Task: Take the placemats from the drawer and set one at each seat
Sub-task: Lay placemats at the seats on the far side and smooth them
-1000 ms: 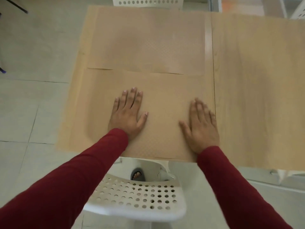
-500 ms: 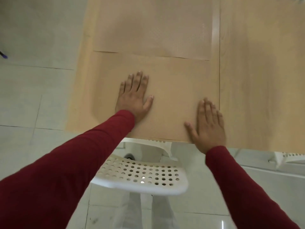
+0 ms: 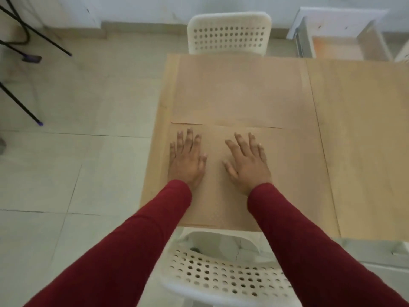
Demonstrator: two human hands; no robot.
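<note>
Two tan placemats lie on the light wooden table (image 3: 358,140). The near placemat (image 3: 292,173) is in front of the near white chair (image 3: 221,278). The far placemat (image 3: 239,91) is in front of the far white chair (image 3: 229,32), and the two mats meet at mid-table. My left hand (image 3: 187,161) rests flat on the near placemat's left part, fingers spread. My right hand (image 3: 245,162) lies flat near its middle, fingers apart. Neither hand holds anything. Red sleeves cover both arms.
An open white drawer (image 3: 340,41) stands at the back right beyond the table. Black stand legs (image 3: 33,41) cross the tiled floor at the far left. A seam runs down the table right of the mats.
My right hand has slid left from the near mat's right edge toward its middle. My left hand has shifted toward the mat's left edge. The view has tilted up, showing the far chair and drawer.
</note>
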